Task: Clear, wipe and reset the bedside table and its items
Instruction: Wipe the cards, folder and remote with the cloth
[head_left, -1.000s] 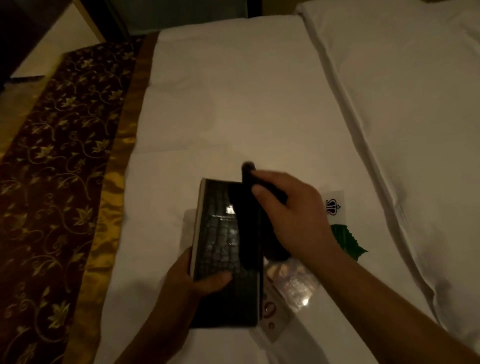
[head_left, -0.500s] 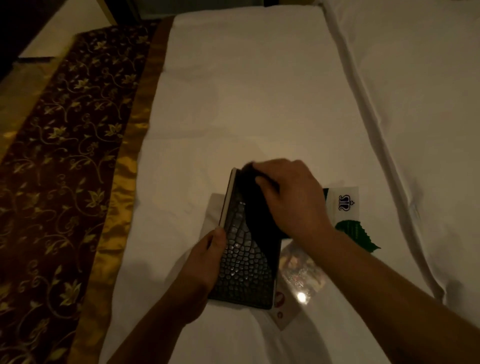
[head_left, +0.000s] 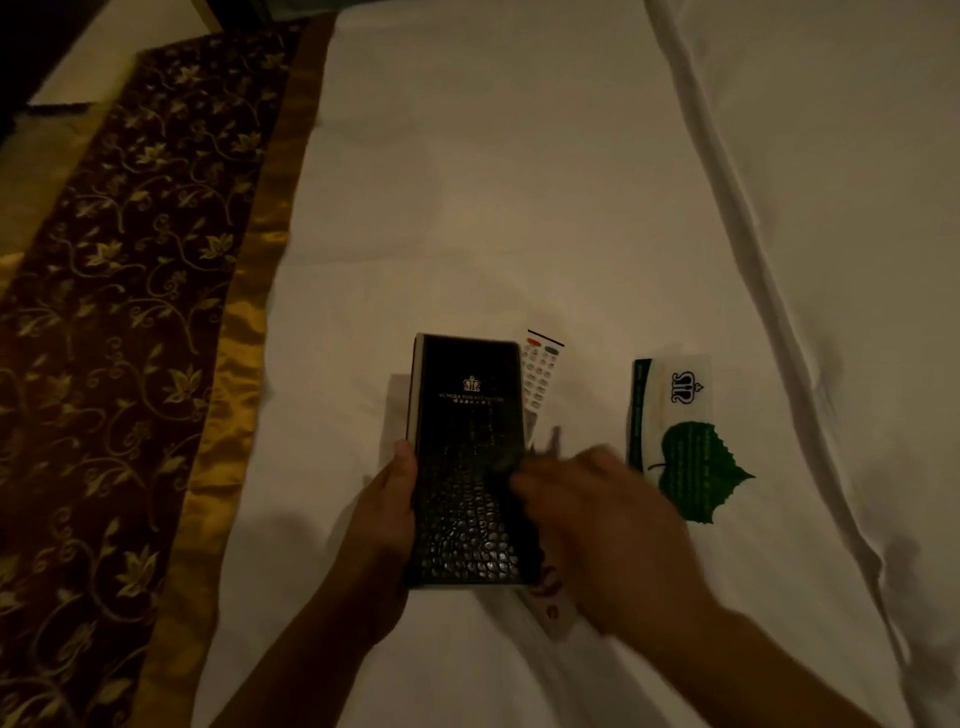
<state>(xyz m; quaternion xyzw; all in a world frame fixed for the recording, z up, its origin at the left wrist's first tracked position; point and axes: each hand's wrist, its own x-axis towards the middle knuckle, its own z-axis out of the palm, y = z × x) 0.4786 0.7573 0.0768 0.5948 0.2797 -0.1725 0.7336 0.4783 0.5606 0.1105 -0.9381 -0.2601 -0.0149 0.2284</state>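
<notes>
Right hand (head_left: 602, 525) slid down black folder (head_left: 467, 441), grip blurred, can't tell; left hand (head_left: 384, 509) grip holds folder edge; remote (head_left: 540, 374) just beyond.

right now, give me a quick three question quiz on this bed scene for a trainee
1. True or false: the left hand grips the black crocodile-grain leather folder by its left edge.
2. Which lies on the sheet to the right of the folder? A) white card with a green leaf B) glass cup C) red towel
3. Fill in: the white remote control sticks out from behind the folder's ____ edge.
Key: 1 true; 2 A; 3 right.
</notes>
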